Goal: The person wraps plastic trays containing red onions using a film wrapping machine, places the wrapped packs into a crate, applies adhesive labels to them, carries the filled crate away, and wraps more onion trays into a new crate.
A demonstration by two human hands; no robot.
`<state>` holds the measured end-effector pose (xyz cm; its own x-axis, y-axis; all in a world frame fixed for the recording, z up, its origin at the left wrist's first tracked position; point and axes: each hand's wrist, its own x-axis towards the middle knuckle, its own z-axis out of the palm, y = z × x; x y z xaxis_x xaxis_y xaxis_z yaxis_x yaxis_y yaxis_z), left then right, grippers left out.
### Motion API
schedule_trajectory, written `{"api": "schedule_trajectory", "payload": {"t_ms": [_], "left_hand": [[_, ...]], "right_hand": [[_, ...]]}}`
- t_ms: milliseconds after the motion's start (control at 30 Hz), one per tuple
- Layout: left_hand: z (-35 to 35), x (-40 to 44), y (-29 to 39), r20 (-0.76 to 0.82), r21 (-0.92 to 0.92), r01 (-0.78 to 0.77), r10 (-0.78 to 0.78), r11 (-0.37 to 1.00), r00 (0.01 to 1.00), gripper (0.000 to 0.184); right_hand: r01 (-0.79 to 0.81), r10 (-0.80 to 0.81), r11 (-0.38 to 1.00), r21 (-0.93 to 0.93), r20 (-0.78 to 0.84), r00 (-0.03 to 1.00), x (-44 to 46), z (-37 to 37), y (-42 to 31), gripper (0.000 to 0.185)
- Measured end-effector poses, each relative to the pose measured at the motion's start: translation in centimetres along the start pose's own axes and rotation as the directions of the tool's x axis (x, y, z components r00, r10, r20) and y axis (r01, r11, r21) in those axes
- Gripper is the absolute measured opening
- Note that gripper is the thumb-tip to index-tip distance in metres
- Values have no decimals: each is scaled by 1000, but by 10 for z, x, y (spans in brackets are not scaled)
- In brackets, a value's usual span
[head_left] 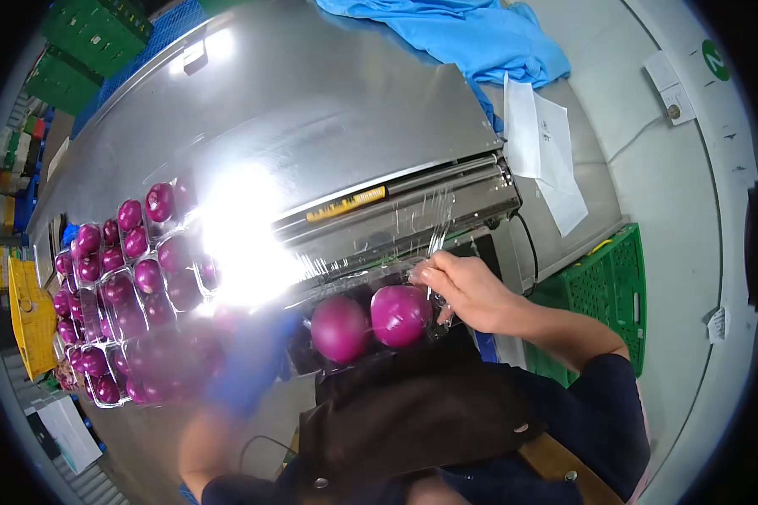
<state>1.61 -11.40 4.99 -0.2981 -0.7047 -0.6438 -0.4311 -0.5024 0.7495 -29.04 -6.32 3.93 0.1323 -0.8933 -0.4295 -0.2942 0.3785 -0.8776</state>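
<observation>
Two red onions [400, 316] sit side by side in front of my apron, in a pack under clear film. My bare right hand [465, 290] is closed on bunched plastic film [436, 244] at the right end of this pack. On the pack's left side is my left hand [246, 366], in a blue glove. It is smeared by motion, so its fingers and anything in them cannot be made out. Just beyond the onions lies the wrapping machine's roller bed [413, 198], with wrinkled film along its near edge.
Several clear trays of red onions [118, 290] stand together on the left of the steel table [354, 101]. Blue plastic sheeting [480, 42] and a white paper [537, 139] lie at the back right. A green crate [602, 290] is at the right, a yellow crate [29, 316] far left.
</observation>
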Motion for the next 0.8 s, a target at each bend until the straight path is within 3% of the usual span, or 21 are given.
{"api": "schedule_trajectory", "payload": {"t_ms": [67,100,200,233,267,333,367,400,467,533,600,633,667,767,800], "left_hand": [[18,15,-28,-155,367,-128,196,921,968,17],[32,21,-45,-248,472,-319,471,822,846,17],[44,38,-71,-380,649,-415,744,638,550,15],[51,41,-73,-547,533,-445,694,720,468,18],[44,40,-83,-520,605,-365,698,707,492,21],[13,34,-106,-464,738,-197,697,646,546,28],[13,30,-109,-632,204,-307,365,930,684,35],[-4,19,-115,-561,102,-196,219,975,799,37],[-3,-7,-102,-544,83,4,42,997,838,36],[0,-24,-134,-366,301,154,-35,941,930,35],[2,-32,-176,-199,521,230,-145,822,969,34],[20,-27,-195,-185,550,175,-85,817,979,30],[44,-25,-214,-168,577,119,-25,808,985,30],[110,5,-231,-31,492,-47,71,869,997,33],[126,14,-228,15,422,-79,80,903,997,35]], "right_hand": [[-1,-3,998,-56,-77,997,0,14,19,29],[99,-123,987,-126,-200,972,4,25,44,23],[228,-384,905,-359,-461,800,9,28,56,20],[241,-456,869,-432,-512,727,10,26,57,18],[236,-475,861,-450,-547,690,15,21,67,16],[187,-376,900,-395,-483,790,8,10,72,29],[112,-302,918,-380,-488,819,1,1,66,37],[33,-222,931,-364,-490,843,-8,-9,59,45],[-58,-42,962,-268,-351,935,-31,-29,55,48],[-305,263,921,-242,-191,946,-51,-38,87,44],[-341,312,916,-214,-155,937,-75,-19,143,43],[-233,196,939,-253,-163,967,-82,-1,169,42],[-321,292,940,-112,-219,931,-85,28,192,39],[-75,74,997,-4,-86,994,-56,91,211,28],[121,-116,984,129,-50,992,-44,102,213,25]]}}
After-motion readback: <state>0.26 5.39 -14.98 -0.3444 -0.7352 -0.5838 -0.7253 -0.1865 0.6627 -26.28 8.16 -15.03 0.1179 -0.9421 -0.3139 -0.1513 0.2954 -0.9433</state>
